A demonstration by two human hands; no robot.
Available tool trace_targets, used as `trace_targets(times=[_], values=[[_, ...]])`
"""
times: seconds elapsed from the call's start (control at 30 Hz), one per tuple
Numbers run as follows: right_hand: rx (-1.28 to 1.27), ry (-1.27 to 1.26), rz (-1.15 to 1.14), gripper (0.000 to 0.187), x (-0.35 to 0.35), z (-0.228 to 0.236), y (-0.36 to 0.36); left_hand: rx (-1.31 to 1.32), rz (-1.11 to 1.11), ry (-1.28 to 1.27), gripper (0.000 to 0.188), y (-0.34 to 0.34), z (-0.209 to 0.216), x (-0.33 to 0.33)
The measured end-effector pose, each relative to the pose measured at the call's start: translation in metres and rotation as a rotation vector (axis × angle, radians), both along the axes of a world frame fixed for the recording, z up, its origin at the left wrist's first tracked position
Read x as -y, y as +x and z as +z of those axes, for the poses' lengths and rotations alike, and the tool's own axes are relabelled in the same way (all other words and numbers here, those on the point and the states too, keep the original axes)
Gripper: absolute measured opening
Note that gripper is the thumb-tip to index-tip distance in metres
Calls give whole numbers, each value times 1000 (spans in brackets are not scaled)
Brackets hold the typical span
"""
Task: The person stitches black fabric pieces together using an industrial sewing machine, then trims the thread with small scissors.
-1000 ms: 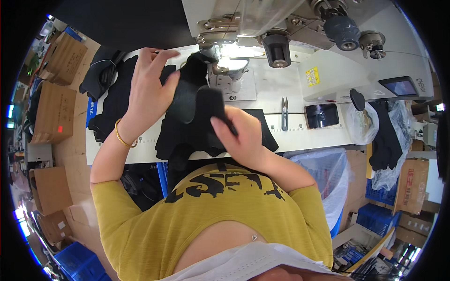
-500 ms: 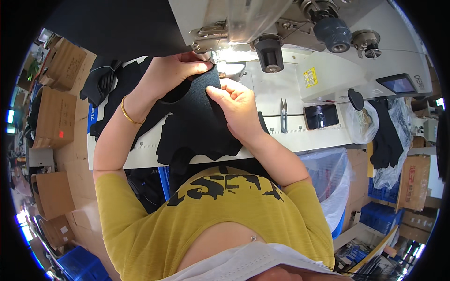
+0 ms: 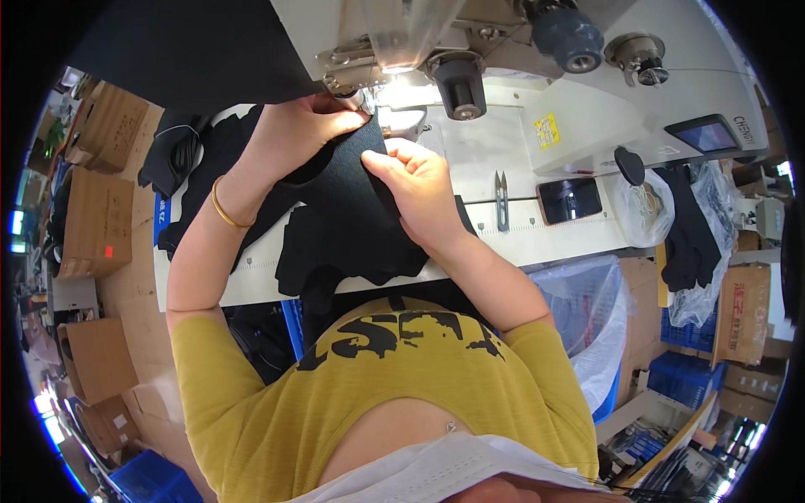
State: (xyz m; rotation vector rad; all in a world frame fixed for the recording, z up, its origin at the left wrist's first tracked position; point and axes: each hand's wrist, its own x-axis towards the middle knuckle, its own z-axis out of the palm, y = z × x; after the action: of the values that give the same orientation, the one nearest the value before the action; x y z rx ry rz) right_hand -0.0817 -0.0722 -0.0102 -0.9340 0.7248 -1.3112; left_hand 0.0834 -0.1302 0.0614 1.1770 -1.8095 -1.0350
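Note:
A piece of black fabric (image 3: 348, 197) lies under the needle area of a white sewing machine (image 3: 495, 54) and hangs over the table's near edge. My left hand (image 3: 306, 134) pinches its far edge right beside the lit presser foot (image 3: 362, 99). A little nearer and to the right, my right hand (image 3: 417, 186) grips the fabric's right edge between thumb and bent fingers. The left fingertips are partly hidden behind the machine head.
Thread snips (image 3: 501, 201) and a phone (image 3: 569, 201) lie on the white table (image 3: 470, 239) to the right. A clear plastic bag (image 3: 644, 210) stands beyond them. More black fabric (image 3: 172, 151) is stacked at left. Cardboard boxes (image 3: 96, 222) stand on the floor.
The view has shifted slightly, so the machine sits a little further left and up. Both hands keep their hold on the fabric, nearly unmoved relative to it.

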Motion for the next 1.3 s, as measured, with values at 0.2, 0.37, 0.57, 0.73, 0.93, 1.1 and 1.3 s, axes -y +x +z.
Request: trace_targets(times=[0.2,0.37,0.57,0.73,0.93,1.1,1.3], values=[[-56,40,24,13,-7,4,-10,392,62,-502,29,-2,9,-26],[-374,22,47,22,-42,23,-31,538,25,-1026,42,4,-14,-96],[-341,-13,98,23,-38,27,-29,685,91,-1229,39,-5,-45,-91],[-325,-64,105,25,-22,29,-22,703,119,-1254,42,1,-41,-73],[-246,-123,85,25,-1,21,-16,702,118,-1251,42,5,-37,-52],[-229,-120,82,24,3,21,-16,718,125,-1277,42,7,-32,-32],[-229,-110,88,21,-2,15,-16,711,130,-1294,37,11,-30,-13]])
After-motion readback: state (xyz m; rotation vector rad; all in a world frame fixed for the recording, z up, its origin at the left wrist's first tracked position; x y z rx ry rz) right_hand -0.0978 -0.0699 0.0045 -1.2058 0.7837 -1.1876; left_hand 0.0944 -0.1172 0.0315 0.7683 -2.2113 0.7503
